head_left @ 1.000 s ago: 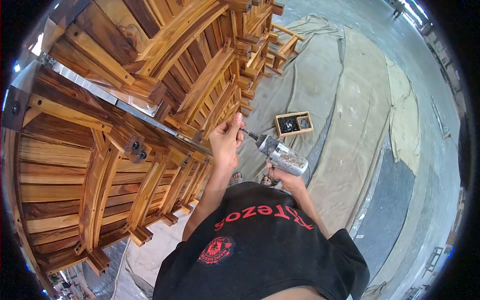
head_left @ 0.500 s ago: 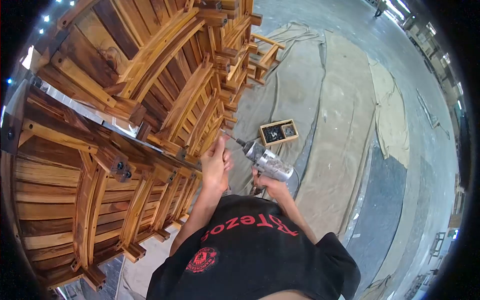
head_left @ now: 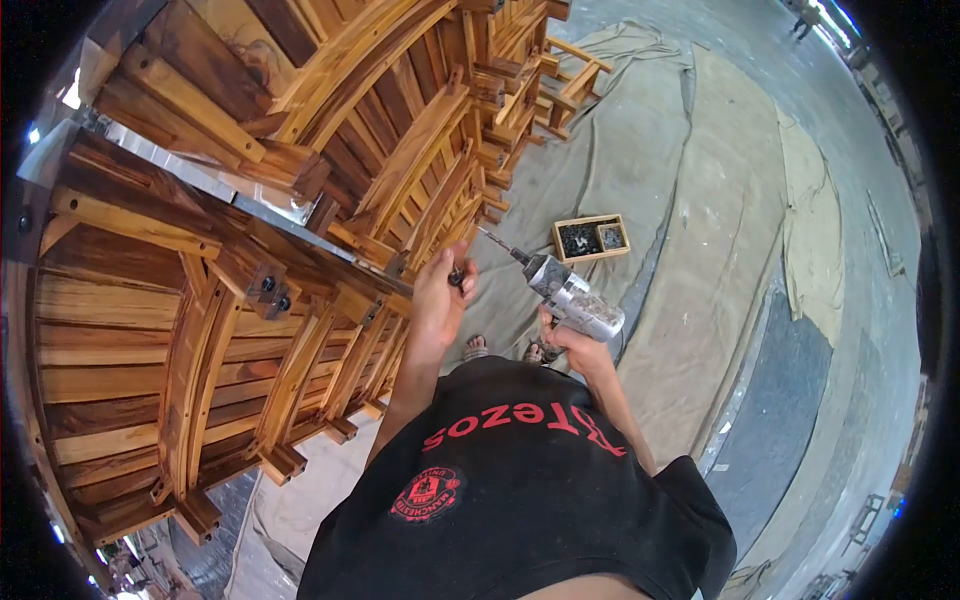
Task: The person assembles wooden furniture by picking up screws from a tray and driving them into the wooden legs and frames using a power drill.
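My right hand grips the handle of a silver, scuffed power driver. Its long thin bit points up and to the left, its tip free in the air just beyond my left hand. My left hand is closed, with a small dark piece of hardware, perhaps a bolt, showing between thumb and fingers. Left of that hand stand wooden slatted furniture pieces with curved supports. Dark bolt heads show on one nearby block.
On the floor ahead, a wooden box with two compartments holds small dark hardware. Grey-beige cloths cover the floor, with wrinkled edges. My sandalled feet stand below my hands. A small wooden frame is farther off.
The driver's bit, close to my left fingertips before, now stands apart from them. My left hand has turned, bringing the dark hardware into sight. The whole view has shifted slightly.
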A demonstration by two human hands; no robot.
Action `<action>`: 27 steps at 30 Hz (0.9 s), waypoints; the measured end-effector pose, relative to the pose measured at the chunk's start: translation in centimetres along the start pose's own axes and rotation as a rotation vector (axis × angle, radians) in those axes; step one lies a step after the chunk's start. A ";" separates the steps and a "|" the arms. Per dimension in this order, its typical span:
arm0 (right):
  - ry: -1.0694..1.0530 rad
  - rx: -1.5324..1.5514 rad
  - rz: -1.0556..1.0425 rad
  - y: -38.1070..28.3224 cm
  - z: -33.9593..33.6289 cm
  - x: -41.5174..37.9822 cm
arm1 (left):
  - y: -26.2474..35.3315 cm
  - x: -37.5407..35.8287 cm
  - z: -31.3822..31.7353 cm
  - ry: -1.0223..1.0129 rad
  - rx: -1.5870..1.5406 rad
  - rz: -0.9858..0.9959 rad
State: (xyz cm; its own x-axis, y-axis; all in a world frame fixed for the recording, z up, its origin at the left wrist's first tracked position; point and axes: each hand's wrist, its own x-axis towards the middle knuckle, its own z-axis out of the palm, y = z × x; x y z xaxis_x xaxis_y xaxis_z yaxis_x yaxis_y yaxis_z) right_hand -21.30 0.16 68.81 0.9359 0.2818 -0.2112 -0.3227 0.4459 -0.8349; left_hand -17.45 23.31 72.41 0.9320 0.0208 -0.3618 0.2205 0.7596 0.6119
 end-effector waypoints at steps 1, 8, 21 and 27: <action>-0.005 0.007 0.008 0.2 -0.2 -0.1 | 0.4 0.0 0.2 0.011 0.005 0.003; 0.026 -0.229 -0.080 0.7 0.1 -0.5 | 2.1 0.7 -0.8 -0.086 0.088 -0.027; 0.016 -0.386 -0.073 0.6 0.4 -1.3 | 2.1 -0.1 -0.6 -0.119 -0.012 -0.083; 0.007 -0.474 -0.080 0.3 0.6 -1.4 | 1.9 -0.2 -0.2 -0.104 -0.011 -0.100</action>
State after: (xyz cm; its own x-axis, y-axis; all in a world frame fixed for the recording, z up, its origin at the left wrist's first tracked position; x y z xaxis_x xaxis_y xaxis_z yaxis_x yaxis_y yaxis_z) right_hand -22.81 0.36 69.17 0.9567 0.2561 -0.1385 -0.1507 0.0288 -0.9882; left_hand -17.26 24.86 73.49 0.9303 -0.1226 -0.3457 0.3115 0.7616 0.5682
